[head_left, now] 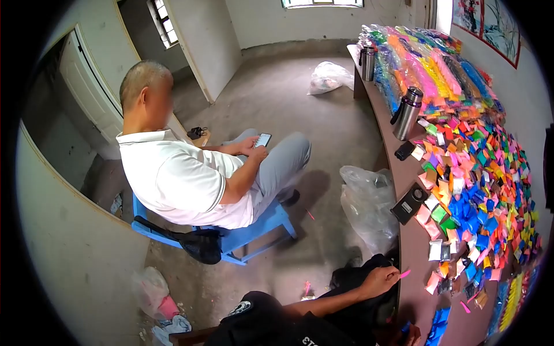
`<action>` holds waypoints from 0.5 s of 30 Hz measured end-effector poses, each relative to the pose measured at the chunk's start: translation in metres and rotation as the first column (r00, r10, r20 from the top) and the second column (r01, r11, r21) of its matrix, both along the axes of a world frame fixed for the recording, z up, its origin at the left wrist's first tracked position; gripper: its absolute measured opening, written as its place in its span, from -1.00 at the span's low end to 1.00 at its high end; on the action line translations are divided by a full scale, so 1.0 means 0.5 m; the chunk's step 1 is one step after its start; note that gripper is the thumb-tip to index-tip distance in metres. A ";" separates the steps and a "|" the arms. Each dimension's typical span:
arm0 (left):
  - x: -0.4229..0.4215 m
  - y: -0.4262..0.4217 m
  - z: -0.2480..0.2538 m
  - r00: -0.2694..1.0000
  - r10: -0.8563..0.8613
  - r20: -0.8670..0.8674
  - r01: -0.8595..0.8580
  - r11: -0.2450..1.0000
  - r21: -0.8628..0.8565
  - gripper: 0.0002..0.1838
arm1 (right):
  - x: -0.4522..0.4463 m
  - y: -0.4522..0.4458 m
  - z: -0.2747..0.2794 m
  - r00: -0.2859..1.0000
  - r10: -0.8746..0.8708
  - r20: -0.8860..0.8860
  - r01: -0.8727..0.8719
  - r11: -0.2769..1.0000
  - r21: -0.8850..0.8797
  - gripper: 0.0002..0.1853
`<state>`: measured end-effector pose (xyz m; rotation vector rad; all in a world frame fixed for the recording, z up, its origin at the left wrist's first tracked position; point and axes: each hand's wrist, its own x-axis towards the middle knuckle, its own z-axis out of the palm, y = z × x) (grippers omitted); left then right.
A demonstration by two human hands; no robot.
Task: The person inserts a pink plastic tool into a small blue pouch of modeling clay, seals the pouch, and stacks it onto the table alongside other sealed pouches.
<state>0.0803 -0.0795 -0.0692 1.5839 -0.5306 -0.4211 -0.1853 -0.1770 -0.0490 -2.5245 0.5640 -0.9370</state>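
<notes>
Head view: left hand (380, 282) pinching pink strip (405, 274), probably light, floppy, best gripped by one end; right hand (412, 334) fingers, can't tell.

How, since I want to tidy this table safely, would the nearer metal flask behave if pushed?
The flask might tip easily, standing tall and narrow. If toppled, its round body could roll off the table, as it stands near the edge. Its shiny metal sides look stiff and perhaps slippery.
</notes>
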 end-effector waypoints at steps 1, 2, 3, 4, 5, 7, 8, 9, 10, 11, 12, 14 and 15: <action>0.005 0.005 0.000 1.000 0.002 0.002 -0.002 1.000 -0.004 -0.77 | -0.003 0.000 -0.001 1.000 -0.008 -0.001 0.008 1.000 -0.008 -0.68; 0.010 0.007 0.001 1.000 -0.017 0.015 0.017 1.000 -0.004 -0.78 | -0.004 -0.001 -0.001 1.000 -0.023 0.008 0.023 1.000 -0.014 -0.66; 0.012 0.009 0.005 0.999 -0.038 0.026 0.038 0.999 -0.004 -0.78 | -0.006 -0.002 -0.002 0.999 -0.031 -0.013 0.031 0.999 -0.026 -0.66; 0.015 0.013 0.008 0.999 -0.048 0.015 0.048 0.999 -0.003 -0.79 | -0.009 -0.002 -0.003 0.999 -0.045 -0.031 0.043 0.998 -0.043 -0.67; 0.017 0.017 0.010 0.999 -0.048 0.013 0.048 0.999 -0.008 -0.79 | -0.009 0.000 -0.006 0.997 -0.054 -0.051 0.051 0.997 -0.055 -0.66; 0.023 0.026 0.008 0.999 -0.042 0.030 0.043 0.998 -0.036 -0.79 | -0.015 -0.004 -0.008 0.993 -0.079 -0.088 0.072 0.994 -0.081 -0.64; 0.025 0.030 0.006 0.999 -0.039 0.028 0.040 0.998 -0.039 -0.79 | -0.017 -0.004 -0.010 0.990 -0.093 -0.105 0.083 0.992 -0.094 -0.62; 0.028 0.032 0.002 0.999 -0.033 0.039 0.034 0.999 -0.030 -0.80 | -0.021 -0.006 -0.011 0.987 -0.103 -0.122 0.089 0.990 -0.110 -0.60; 0.028 0.032 -0.001 0.998 -0.028 0.050 0.030 0.999 -0.022 -0.80 | -0.023 -0.007 -0.014 0.982 -0.122 -0.144 0.104 0.987 -0.126 -0.58; 0.030 0.031 -0.007 0.999 -0.028 0.046 0.030 0.999 -0.025 -0.80 | -0.027 -0.006 -0.016 0.976 -0.140 -0.164 0.117 0.983 -0.143 -0.55; 0.034 0.031 -0.013 0.997 -0.031 0.071 0.033 0.999 -0.020 -0.80 | -0.035 -0.007 -0.016 0.971 -0.157 -0.183 0.128 0.979 -0.158 -0.52; 0.032 0.033 -0.019 0.995 -0.036 0.089 0.037 0.999 -0.013 -0.80 | -0.038 -0.004 -0.016 0.955 -0.186 -0.230 0.140 0.969 -0.201 -0.46; 0.032 0.035 -0.017 0.996 -0.033 0.084 0.036 0.999 -0.030 -0.80 | -0.049 -0.013 -0.025 0.960 -0.160 -0.231 0.111 0.971 -0.212 -0.44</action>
